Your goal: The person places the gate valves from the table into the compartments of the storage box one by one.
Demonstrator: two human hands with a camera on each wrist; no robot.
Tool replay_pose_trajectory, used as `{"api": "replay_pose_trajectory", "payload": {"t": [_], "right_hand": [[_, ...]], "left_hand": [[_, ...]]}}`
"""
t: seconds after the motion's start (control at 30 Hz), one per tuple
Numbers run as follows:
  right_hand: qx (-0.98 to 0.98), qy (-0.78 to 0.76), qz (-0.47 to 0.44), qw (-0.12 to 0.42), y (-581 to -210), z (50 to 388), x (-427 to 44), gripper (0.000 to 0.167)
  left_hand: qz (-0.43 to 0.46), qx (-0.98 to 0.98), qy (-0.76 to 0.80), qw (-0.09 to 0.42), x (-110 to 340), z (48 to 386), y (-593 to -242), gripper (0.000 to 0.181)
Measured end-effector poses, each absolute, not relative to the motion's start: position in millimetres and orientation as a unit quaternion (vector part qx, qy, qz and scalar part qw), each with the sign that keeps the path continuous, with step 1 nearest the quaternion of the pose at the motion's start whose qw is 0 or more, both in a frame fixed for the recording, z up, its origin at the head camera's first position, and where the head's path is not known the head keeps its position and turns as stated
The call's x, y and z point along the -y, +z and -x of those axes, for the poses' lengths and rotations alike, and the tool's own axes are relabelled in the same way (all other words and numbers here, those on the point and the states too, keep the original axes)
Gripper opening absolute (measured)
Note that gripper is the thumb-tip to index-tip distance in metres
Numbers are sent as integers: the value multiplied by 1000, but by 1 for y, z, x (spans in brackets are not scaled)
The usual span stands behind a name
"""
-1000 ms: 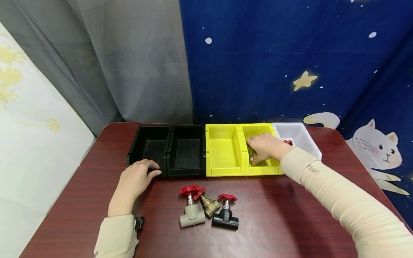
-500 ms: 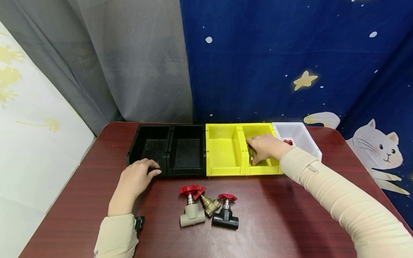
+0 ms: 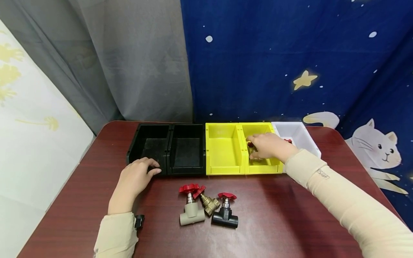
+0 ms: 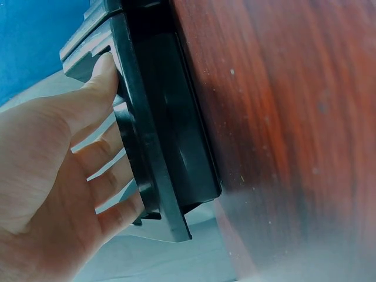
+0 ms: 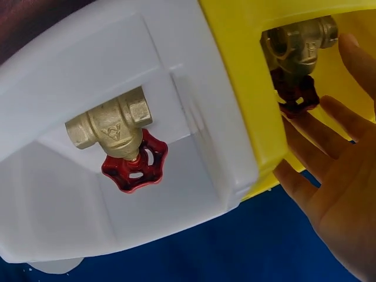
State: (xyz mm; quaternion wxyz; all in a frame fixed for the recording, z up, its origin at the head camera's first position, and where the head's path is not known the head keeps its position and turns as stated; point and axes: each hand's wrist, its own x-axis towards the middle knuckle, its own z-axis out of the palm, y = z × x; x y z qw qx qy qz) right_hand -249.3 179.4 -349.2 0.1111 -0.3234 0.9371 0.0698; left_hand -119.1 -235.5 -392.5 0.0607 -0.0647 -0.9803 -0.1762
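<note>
My right hand is inside the right yellow bin. Its fingers are spread beside a brass valve with a red handwheel, and a gap shows between thumb and fingers in the right wrist view. At the front of the leftmost black bin, my left hand rests on the rim, fingers loosely extended behind it and thumb at the edge. Three red-wheeled valves lie on the table: a grey plastic one, a brass one and a black plastic one.
Another brass valve with a red handwheel lies in the white bin at the right end. The second black bin and left yellow bin stand between. Curtains hang behind the dark red table.
My right hand's fingers have loosened from the brass valve in the right yellow bin, and the forearm has shifted slightly right. The left hand stays in place.
</note>
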Motion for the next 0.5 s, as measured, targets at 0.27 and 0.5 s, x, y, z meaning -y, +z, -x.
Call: {"api": "replay_pose_trajectory", "payload": {"t": [0.27, 0.5], "right_hand": [[-945, 37, 316, 76, -343, 229, -184, 55], [-944, 16, 326, 43, -340, 209, -188, 51]], "left_hand": [[61, 981, -175, 59, 235, 120, -393, 15], [62, 981, -176, 58, 235, 119, -393, 15]]}}
